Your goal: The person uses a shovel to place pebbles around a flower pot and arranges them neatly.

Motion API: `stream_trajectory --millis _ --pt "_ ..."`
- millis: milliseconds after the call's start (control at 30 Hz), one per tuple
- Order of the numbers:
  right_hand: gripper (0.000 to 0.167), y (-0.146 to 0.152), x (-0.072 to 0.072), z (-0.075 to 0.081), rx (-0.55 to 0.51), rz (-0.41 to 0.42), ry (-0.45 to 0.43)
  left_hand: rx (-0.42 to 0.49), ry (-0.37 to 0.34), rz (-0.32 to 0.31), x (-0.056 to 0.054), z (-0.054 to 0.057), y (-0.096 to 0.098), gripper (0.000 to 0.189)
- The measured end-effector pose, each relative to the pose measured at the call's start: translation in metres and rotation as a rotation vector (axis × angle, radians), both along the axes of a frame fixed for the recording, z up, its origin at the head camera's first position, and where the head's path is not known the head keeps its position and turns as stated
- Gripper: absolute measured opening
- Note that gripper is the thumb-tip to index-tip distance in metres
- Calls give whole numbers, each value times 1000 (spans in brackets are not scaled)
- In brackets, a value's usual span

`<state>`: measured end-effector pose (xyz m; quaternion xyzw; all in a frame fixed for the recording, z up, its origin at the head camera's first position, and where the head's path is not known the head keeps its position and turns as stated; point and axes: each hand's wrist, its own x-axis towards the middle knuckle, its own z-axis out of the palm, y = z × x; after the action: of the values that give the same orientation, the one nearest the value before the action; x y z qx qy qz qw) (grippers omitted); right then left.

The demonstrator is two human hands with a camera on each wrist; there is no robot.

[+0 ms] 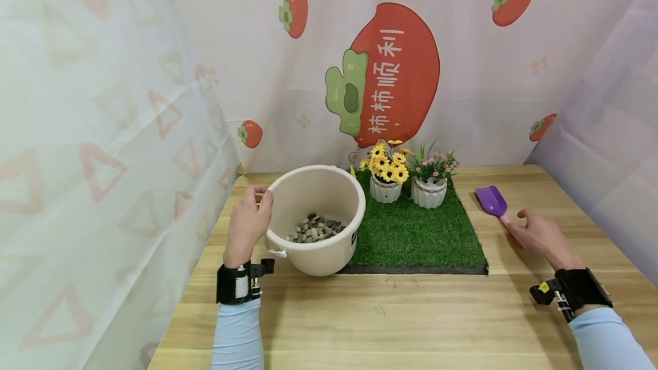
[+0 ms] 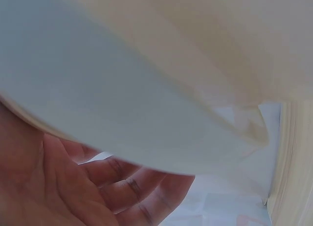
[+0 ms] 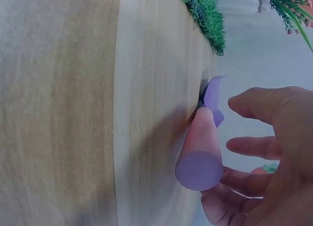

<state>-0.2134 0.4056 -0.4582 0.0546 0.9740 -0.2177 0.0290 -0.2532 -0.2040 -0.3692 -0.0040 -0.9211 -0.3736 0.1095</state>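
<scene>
My left hand (image 1: 249, 218) is at the left rim of a cream plastic bucket (image 1: 321, 258), thumb by the rim edge and fingers loosely bent along the outside. In the left wrist view the bucket wall (image 2: 117, 99) fills much of the picture, hiding the fingertips. Grey and tan pebbles (image 1: 313, 230) lie in the bucket's bottom. My right hand (image 1: 542, 236) is beside the pink handle of a purple toy shovel (image 1: 492, 201) on the table. In the right wrist view thumb and fingers are spread apart, the lower fingers close by the handle (image 3: 200, 143).
A green artificial grass mat (image 1: 416, 238) lies right of the bucket. Toward its back stand white pots of yellow flowers (image 1: 385, 192) and pink flowers (image 1: 429, 194). Printed cloth (image 1: 483, 73) hangs behind and at both sides of the wooden table (image 1: 390, 324).
</scene>
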Motion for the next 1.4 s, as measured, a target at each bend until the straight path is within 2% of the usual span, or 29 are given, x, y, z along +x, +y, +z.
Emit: stream_trajectory --millis 233,567,900,1400 --pt "85 1 -2 -6 43 25 11 -1 22 3 0 -1 0 44" --pt "72 5 -7 -13 81 40 -17 5 16 6 0 -2 3 44" --pt "45 3 -13 -14 112 66 13 7 26 8 0 0 1 44" --pt "37 4 -14 -18 71 32 18 11 -10 4 -1 1 2 46"
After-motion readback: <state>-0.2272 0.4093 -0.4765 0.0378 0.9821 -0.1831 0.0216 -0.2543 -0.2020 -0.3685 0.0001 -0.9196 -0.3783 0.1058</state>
